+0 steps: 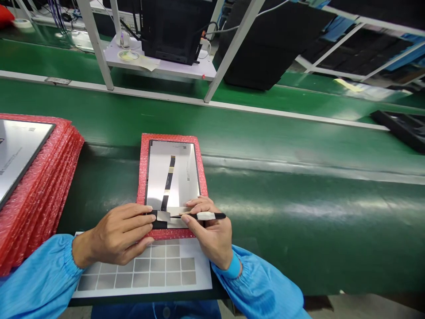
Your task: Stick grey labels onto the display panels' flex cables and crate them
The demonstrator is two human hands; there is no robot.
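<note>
Nearest lies a white sheet [203,284] with rows of grey squares, partly under the left hand [119,232]. That hand's fingers are loosely bent and close together, their tips at the left edge of a small grey sticker [164,216]; whether they pinch it or only press, I cannot tell. The right hand [214,230] has thumb and fingers closed around tweezers [206,216], whose points meet the sticker's right side. The sticker sits at the near edge of a silver screen panel [182,175], just by the foot of a dark ribbon cable [168,181]. Good work here probably means a light grip, points kept flat so they do not scratch, and the sticker held square without tugging the cable. The panel rests on a red padded wrap [203,188]. To the left, a stack of red wraps [49,186] carries another panel [23,146] on top. Farther right is a black tray [403,128], its contents unclear; at the far side, a white shelf [162,70] holds a black monitor [175,33] and a tape roll [129,56]
</note>
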